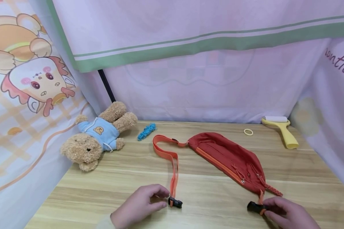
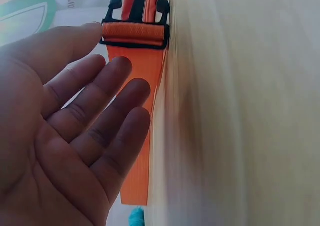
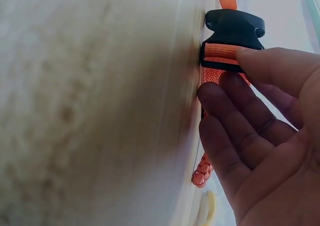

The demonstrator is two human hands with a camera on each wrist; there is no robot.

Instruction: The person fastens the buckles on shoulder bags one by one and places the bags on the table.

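A red waist bag (image 1: 229, 159) with an orange strap (image 1: 172, 156) lies on the wooden table. At the strap's free end is the pronged half of a black side-release buckle (image 2: 135, 33). My left hand (image 1: 144, 202) is beside it, fingers loosely bent, with the thumb tip at the buckle's edge; whether it touches is hard to tell. On the bag's near right end, my right hand (image 1: 289, 211) pinches the black socket half of the buckle (image 3: 232, 40) between thumb and fingers. The two buckle halves are apart.
A teddy bear (image 1: 100, 133) in a blue top lies at the left, near a blue cord bundle (image 1: 147, 131). Toward the back right are a pale yellow ring (image 1: 248, 132) and a yellow lint roller (image 1: 283, 130). Printed cloth curtains (image 1: 189, 89) border the table.
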